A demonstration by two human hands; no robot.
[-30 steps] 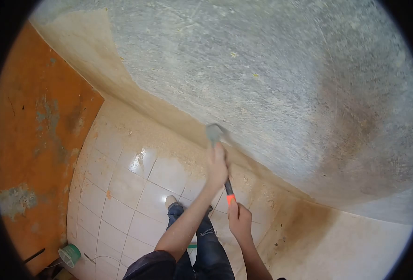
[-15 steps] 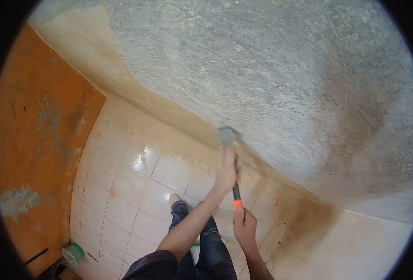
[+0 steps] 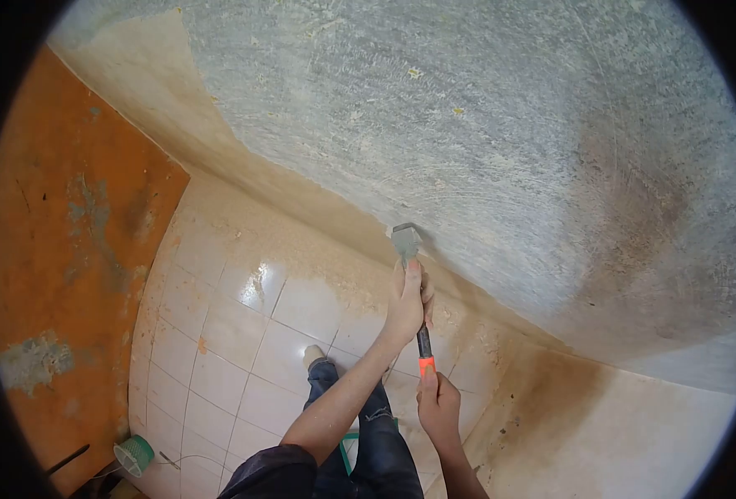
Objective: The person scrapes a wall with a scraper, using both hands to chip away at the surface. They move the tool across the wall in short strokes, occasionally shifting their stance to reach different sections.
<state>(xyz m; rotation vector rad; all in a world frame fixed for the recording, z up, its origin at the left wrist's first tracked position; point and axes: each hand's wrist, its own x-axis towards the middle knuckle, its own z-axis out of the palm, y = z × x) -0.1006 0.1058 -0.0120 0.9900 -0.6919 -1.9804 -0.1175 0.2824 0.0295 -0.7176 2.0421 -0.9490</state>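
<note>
A long-handled scraper (image 3: 425, 343) with a flat grey blade (image 3: 405, 239), a black shaft and an orange band slants up from my body to the wall. Just below the blade, my left hand (image 3: 406, 303) is closed around the tool, thumb pointing up along it. My right hand (image 3: 439, 406) grips the handle's lower end by the orange band, which partly hides that end. The blade's tip lies at the lower edge of the grey, scraped-looking wall (image 3: 484, 158), close above a beige strip (image 3: 301, 200); whether it touches cannot be made out.
White floor tiles (image 3: 218, 374) carry beige dust along the wall's base. An orange wall (image 3: 52, 249) with grey patches rises at left. Near its foot lies a green round container (image 3: 134, 455) with a thin cord. My legs in jeans (image 3: 372, 441) stand below my arms.
The blade, smeared by motion before, is sharper now and sits very slightly left. Both hands keep their holds on the scraper. The view has shifted a little.
</note>
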